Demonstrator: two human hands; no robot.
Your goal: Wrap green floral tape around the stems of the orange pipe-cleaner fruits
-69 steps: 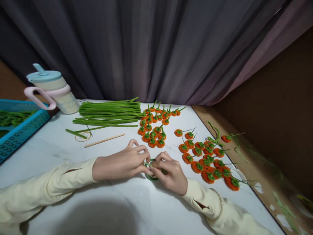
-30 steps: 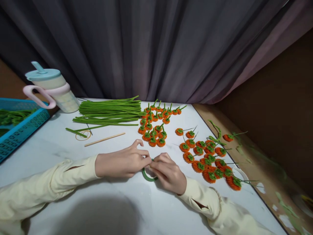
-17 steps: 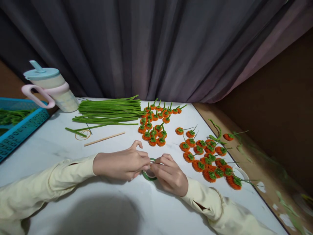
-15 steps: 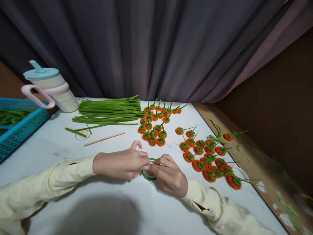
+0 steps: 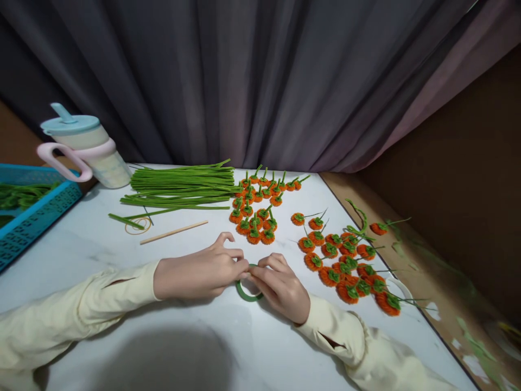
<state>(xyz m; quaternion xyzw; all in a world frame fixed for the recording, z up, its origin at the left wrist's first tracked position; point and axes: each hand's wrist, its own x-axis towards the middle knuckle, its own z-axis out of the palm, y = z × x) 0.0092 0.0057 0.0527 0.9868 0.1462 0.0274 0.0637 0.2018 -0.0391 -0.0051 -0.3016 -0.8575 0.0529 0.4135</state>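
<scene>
1. Near the front middle of the marbled white surface (image 5: 195, 331), a green tape roll (image 5: 249, 298) was held between the two hands, its ring partly covered by them.
2. The fingers of the left hand (image 5: 199, 274) were bent, with thumb and forefinger brought together at the roll's upper left; whether a tape end was pinched there could not be told. The fingers of the right hand (image 5: 283, 288) were curled and closed at the roll's upper right, the two sets of fingertips almost meeting.
3. The far part of the roll was blocked from view by the fingers.
4. Beyond the left hand, a wooden stick (image 5: 174, 232), thin rubber bands (image 5: 137, 226) and a bundle of green stems (image 5: 183, 183) were laid out.
5. Beyond the roll, small orange ornaments (image 5: 253, 237) with short green stems were clustered; larger orange ornaments (image 5: 329, 276) with green tops were spread beyond the right hand.
6. A tumbler (image 5: 109, 169) was stood at the far left, near a blue basket (image 5: 44, 220). The far side was closed off by a dark curtain (image 5: 228, 81).
7. Compared with half a second before, the left thumb was tucked under, and more of the roll's opening was exposed. The ornaments, stick and stems were left in place.
</scene>
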